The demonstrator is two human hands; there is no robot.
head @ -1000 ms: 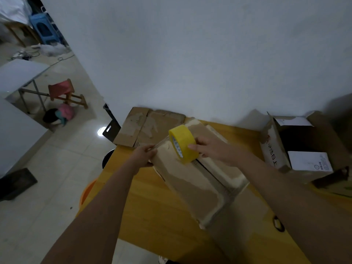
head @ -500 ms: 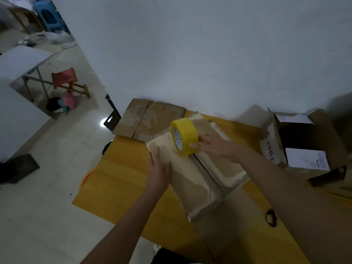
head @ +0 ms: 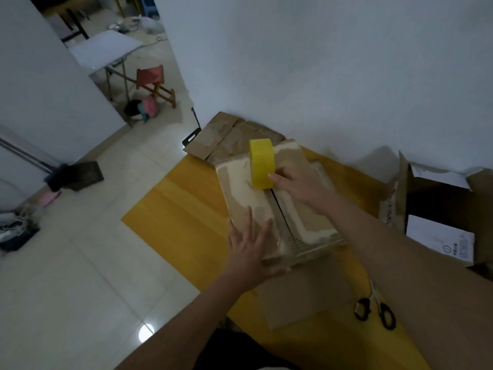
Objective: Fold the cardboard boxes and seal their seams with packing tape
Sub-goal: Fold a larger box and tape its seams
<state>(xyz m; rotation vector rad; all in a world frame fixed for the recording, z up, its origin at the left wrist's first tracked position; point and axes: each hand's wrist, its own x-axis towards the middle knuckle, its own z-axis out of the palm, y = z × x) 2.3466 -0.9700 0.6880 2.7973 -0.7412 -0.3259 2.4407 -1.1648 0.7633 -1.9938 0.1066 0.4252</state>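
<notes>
Open box [head: 440, 209] cut off at right edge; label [head: 440, 240] print too small to read.

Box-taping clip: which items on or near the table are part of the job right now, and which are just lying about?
In use: cardboard box, yellow tape roll, left hand, right hand.
Lying about: scissors, open carton, flattened cardboard, red stool.
</notes>
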